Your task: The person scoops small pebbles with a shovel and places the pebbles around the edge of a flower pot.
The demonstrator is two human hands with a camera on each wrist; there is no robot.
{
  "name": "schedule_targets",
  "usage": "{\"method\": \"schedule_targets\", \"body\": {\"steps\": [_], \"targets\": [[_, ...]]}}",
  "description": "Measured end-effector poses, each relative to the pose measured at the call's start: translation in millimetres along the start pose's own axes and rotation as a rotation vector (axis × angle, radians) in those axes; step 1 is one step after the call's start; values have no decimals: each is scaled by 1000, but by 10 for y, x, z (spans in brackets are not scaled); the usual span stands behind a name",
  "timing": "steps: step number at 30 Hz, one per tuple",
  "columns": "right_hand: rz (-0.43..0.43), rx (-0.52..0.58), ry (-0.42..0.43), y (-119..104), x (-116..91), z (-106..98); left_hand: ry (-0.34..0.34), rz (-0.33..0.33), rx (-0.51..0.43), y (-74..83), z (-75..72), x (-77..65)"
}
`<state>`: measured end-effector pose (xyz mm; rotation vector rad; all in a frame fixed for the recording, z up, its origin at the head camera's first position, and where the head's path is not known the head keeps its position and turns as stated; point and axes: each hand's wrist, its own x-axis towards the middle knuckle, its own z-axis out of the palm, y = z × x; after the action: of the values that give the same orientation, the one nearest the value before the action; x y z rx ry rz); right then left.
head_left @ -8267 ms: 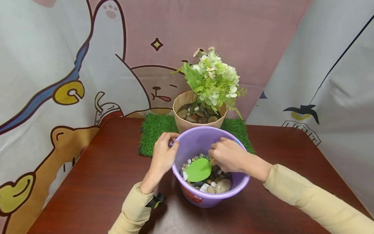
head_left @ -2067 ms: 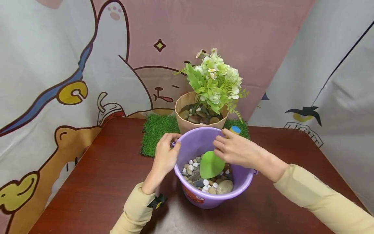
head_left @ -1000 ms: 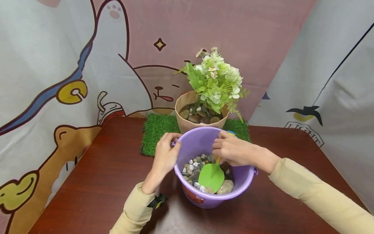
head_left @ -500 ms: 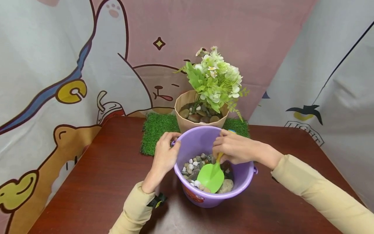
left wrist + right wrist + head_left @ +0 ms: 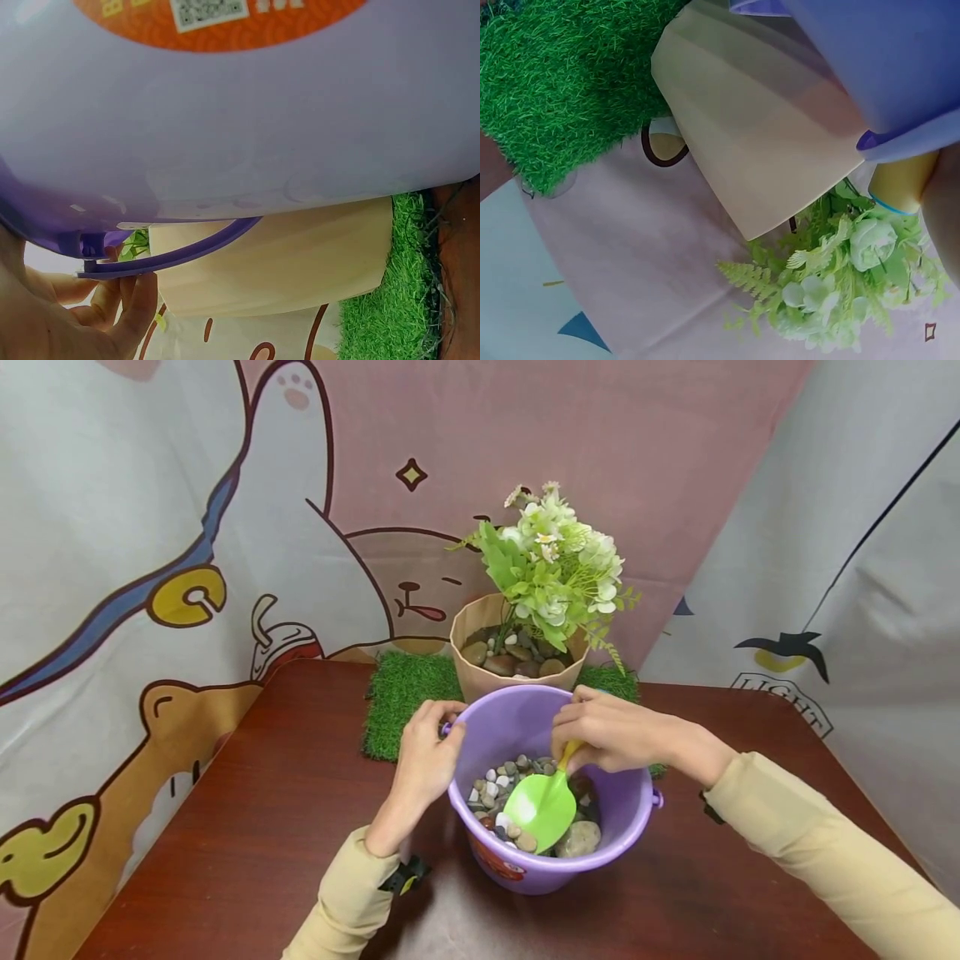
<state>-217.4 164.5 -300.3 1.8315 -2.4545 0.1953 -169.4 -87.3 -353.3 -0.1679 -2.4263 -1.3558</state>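
Note:
A purple bucket [image 5: 512, 710] holds mixed pebbles [image 5: 491, 783] in the head view, with a large pale stone [image 5: 579, 840] near its front. On the bucket's left rim, my left hand [image 5: 427, 756] grips beside the handle mount; the left wrist view shows its fingers curled at the purple bucket handle [image 5: 176, 255]. My right hand [image 5: 611, 731] holds a toy shovel by its yellow handle [image 5: 569, 755]. The green blade [image 5: 542, 810] points down among the pebbles, several of them at its front left edge. The handle's yellow end [image 5: 900, 182] shows beyond the bucket rim in the right wrist view.
Right behind the bucket stands a beige flowerpot [image 5: 517, 685] with stones and white-green artificial flowers [image 5: 555, 568]. It rests on a green turf mat [image 5: 408, 693] on the dark red-brown table [image 5: 300, 827]. A printed cloth backdrop [image 5: 600, 435] rises behind and at both sides.
The right hand has moved the shovel from above the pebbles down toward the bucket's front, then tilted it slightly, and a few pebbles by the blade have shifted. The left hand stays on the rim.

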Motion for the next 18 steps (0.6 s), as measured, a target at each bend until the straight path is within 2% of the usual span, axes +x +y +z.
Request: {"method": "schedule_targets", "body": {"steps": [9,18], "targets": [[33,59,50,58,-76,-68,-5,-2,-1,6,-2,0],[97,8,155,148,-189,-161,3,8,-1,0,-3,-2]]}}
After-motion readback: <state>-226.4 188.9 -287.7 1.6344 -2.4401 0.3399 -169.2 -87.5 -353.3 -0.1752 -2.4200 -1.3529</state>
